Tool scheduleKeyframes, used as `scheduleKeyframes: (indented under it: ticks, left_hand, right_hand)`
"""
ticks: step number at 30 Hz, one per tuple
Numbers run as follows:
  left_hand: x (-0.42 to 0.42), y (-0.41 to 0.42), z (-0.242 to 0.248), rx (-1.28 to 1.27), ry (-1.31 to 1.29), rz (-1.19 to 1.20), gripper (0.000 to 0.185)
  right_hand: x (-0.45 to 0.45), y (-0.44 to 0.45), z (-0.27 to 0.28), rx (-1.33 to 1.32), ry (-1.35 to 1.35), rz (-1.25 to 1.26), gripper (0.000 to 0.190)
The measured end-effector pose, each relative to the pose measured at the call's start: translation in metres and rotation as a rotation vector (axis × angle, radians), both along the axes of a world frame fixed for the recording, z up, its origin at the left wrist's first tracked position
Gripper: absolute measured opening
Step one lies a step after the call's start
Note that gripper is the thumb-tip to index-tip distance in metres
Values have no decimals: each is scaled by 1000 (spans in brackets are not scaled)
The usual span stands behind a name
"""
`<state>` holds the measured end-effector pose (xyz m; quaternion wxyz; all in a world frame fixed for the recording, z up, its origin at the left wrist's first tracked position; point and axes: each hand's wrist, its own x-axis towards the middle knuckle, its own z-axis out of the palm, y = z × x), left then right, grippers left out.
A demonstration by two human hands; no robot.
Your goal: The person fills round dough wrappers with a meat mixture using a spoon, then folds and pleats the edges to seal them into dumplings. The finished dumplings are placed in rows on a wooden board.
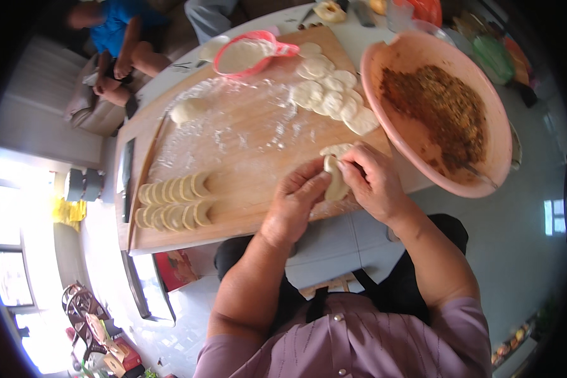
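A folded dumpling point(336, 182) is pinched between my left hand point(298, 193) and my right hand point(369, 182), above the near edge of a floured wooden board point(245, 156). Just beyond my fingers lies a single dough wrapper point(336, 150). Further back, flat round wrappers point(328, 90) overlap in a loose pile. To the right stands a large pink basin point(406, 137) of minced filling point(437, 106), a metal utensil point(477, 174) resting in it. On the board's left, finished dumplings point(174, 201) stand in two rows.
A dough lump point(189, 111) and a red-rimmed container of flour point(244, 54) sit at the board's back. A wooden stick point(145, 175) and a knife point(127, 175) lie along its left side. A person in a blue shirt point(115, 26) sits beyond the table.
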<state>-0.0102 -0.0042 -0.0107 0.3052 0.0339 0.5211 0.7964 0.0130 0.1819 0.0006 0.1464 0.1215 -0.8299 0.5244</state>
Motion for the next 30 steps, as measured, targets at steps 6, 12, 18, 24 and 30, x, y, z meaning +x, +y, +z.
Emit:
scheduleKeyframes:
  ticks: [6, 12, 18, 24, 30]
  left_hand:
    - [1, -2, 2, -4, 17, -23, 42]
    - [2, -1, 5, -31, 16, -33, 44]
    - [3, -1, -2, 10, 18, -98, 45]
    - [2, 0, -8, 43, 10, -113, 46]
    - [7, 1, -8, -2, -51, -164, 43]
  right_hand:
    - [0, -5, 5, -73, -30, 3, 9]
    - [1, -2, 4, 80, 10, -28, 9]
    - [0, -1, 5, 9, 11, 26, 9]
    - [0, 1, 10, -41, -15, 29, 8]
    - [-1, 7, 5, 60, -43, 98, 7]
